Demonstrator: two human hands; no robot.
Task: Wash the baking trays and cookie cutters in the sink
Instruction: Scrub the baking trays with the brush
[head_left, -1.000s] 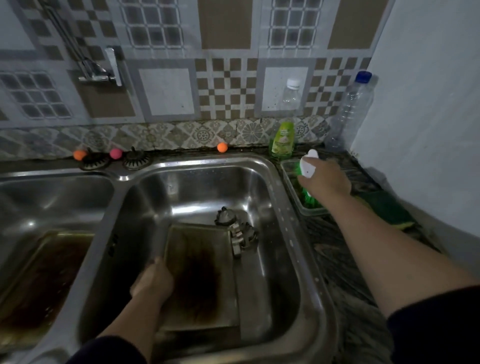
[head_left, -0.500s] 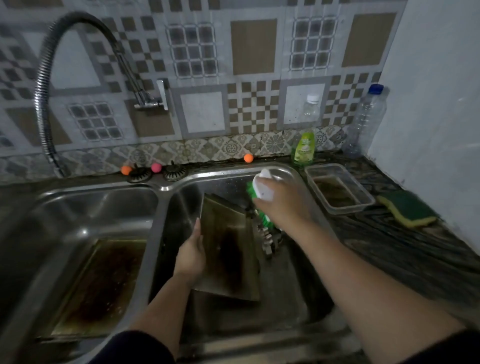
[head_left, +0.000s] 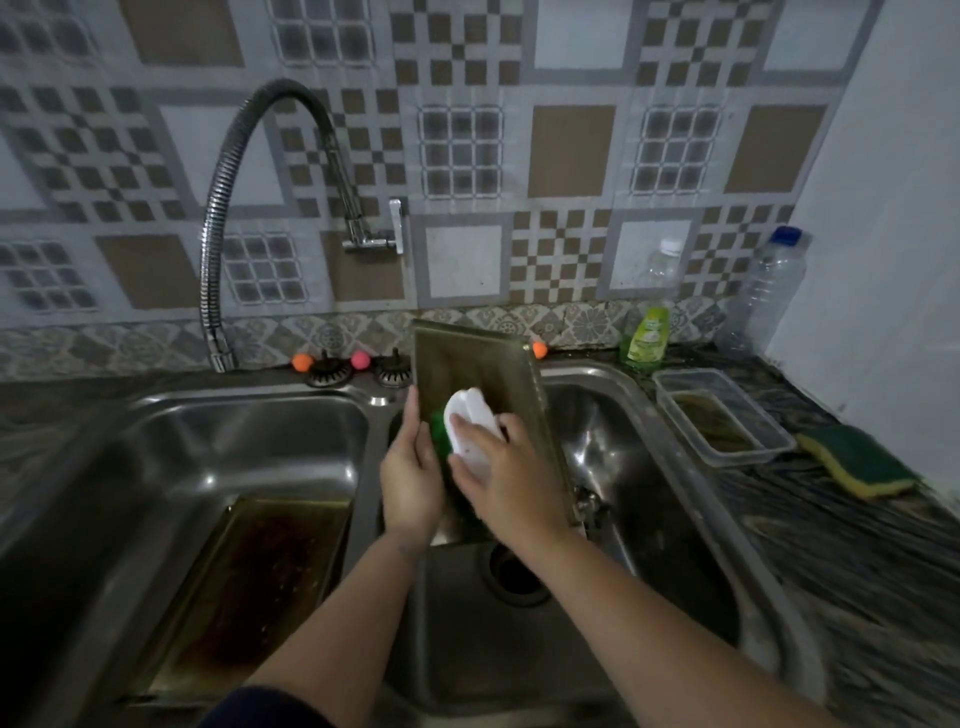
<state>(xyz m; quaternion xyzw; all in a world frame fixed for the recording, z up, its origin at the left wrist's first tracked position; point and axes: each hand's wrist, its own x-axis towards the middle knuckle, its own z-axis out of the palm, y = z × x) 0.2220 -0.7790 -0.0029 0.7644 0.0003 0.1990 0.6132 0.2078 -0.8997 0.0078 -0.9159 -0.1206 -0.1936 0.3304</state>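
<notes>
A stained metal baking tray (head_left: 480, 364) stands nearly upright over the right sink basin (head_left: 613, 431). My left hand (head_left: 410, 473) holds its left edge. My right hand (head_left: 501, 483) grips a scrubbing brush (head_left: 470, 428) with a white handle and green bristles, pressed against the tray's face. A second dirty baking tray (head_left: 254, 582) lies flat in the left basin (head_left: 234, 431). A bit of metal, maybe cookie cutters (head_left: 587, 501), shows behind the tray's right edge, mostly hidden.
A flexible tap (head_left: 228, 208) arches over the left basin. On the right counter stand a green soap bottle (head_left: 644, 338), two clear bottles (head_left: 766, 291), a clear plastic container (head_left: 724, 415) and a green-yellow sponge (head_left: 857, 460). Small coloured balls (head_left: 301, 362) sit behind the sink.
My left hand has lifted the tray from the basin floor to nearly upright. My right hand carried the brush from the counter container onto the tray's face.
</notes>
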